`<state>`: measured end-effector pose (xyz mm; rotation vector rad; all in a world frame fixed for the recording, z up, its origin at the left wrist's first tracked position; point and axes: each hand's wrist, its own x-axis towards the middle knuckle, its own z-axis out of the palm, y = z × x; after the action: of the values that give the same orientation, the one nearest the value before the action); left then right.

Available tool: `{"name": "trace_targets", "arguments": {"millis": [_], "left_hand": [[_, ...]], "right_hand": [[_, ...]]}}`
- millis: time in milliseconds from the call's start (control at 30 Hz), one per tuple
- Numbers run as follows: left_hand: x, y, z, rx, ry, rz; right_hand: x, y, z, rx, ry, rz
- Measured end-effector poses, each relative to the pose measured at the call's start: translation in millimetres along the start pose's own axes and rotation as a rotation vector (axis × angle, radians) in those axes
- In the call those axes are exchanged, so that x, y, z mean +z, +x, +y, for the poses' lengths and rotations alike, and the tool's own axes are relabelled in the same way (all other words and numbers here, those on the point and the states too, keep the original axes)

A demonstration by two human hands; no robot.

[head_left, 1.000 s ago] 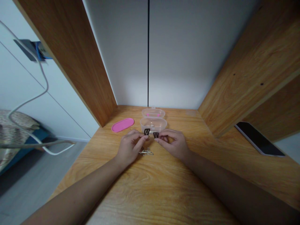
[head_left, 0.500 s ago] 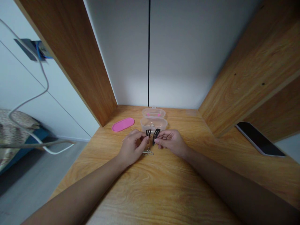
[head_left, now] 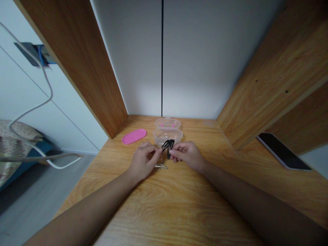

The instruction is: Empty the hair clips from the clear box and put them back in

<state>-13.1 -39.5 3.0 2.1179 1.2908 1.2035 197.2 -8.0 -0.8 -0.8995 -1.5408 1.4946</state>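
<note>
Black snap hair clips (head_left: 169, 145) are pinched between both hands, just in front of a clear plastic box. My left hand (head_left: 145, 158) grips one slanted clip by its lower end. My right hand (head_left: 186, 154) holds another clip that stands nearly upright. The tops of the two clips meet or overlap; whether they are hooked together I cannot tell. Beneath my left fingers, small metallic clips (head_left: 162, 166) lie on the table. The clear box (head_left: 168, 136) stands with its lid (head_left: 167, 123) folded back, and a few small things show inside it.
A pink oval tray (head_left: 134, 136) lies left of the box on the wooden table (head_left: 164, 212). On the right rests a phone (head_left: 283, 152) by a wooden panel. White cabinet doors (head_left: 189, 68) rise behind the box. A white cable (head_left: 30, 109) hangs at the left.
My left hand's clip has tilted rightward and now meets the clip in my right hand, where before there was a gap. Both hands have barely shifted.
</note>
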Motion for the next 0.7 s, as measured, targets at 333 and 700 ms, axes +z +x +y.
{"name": "trace_targets", "arguments": {"millis": [333,700], "left_hand": [[0.6,-0.3,3.1,0.160,0.002,-0.075],[-0.8,-1.0,7.6,0.187,-0.002,-0.139]], "right_hand": [[0.8,-0.5,0.8,0.044,0.005,-0.012],[0.6,0.2,5.5,0.020,0.008,-0.011]]}}
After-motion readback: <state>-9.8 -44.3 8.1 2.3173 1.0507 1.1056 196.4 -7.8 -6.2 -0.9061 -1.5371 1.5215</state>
